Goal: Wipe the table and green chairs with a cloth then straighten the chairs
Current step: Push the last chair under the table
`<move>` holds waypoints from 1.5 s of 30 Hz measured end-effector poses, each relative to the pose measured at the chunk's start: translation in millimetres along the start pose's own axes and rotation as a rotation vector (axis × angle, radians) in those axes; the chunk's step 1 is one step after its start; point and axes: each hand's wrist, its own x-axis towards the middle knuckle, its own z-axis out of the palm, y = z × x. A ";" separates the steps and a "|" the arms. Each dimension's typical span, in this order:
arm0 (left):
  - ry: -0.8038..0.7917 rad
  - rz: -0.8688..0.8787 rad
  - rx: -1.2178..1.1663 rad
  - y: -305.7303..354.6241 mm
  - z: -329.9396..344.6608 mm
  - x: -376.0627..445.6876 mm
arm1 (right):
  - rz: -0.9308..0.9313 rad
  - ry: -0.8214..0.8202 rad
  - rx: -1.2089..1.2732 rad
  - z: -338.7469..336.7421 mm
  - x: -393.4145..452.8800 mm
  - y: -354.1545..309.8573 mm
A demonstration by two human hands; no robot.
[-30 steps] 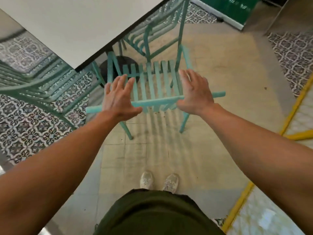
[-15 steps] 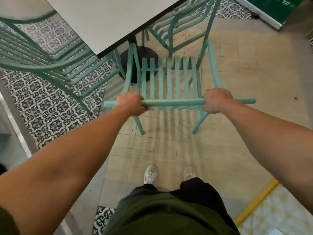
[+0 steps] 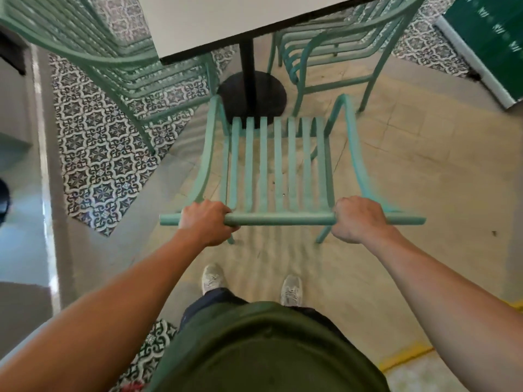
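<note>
A green slatted metal chair (image 3: 278,165) stands in front of me, facing the white table (image 3: 220,21). My left hand (image 3: 208,222) grips the left part of its top back rail. My right hand (image 3: 358,219) grips the same rail on the right. The chair's front edge sits near the table's black round base (image 3: 252,94). No cloth is in view.
A second green chair (image 3: 107,60) stands at the table's left, a third (image 3: 334,49) at its right. A dark green panel (image 3: 489,38) leans at the far right. Patterned tiles cover the floor at left, and my shoes (image 3: 212,278) stand just behind the chair.
My hands went from open above the back rail to closed around it. The chair now sits squarer to the table, with its front closer to the table's base.
</note>
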 end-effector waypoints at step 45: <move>0.181 -0.136 -0.087 26.8 -31.8 74.1 | -0.231 0.065 -0.126 -66.8 136.9 39.0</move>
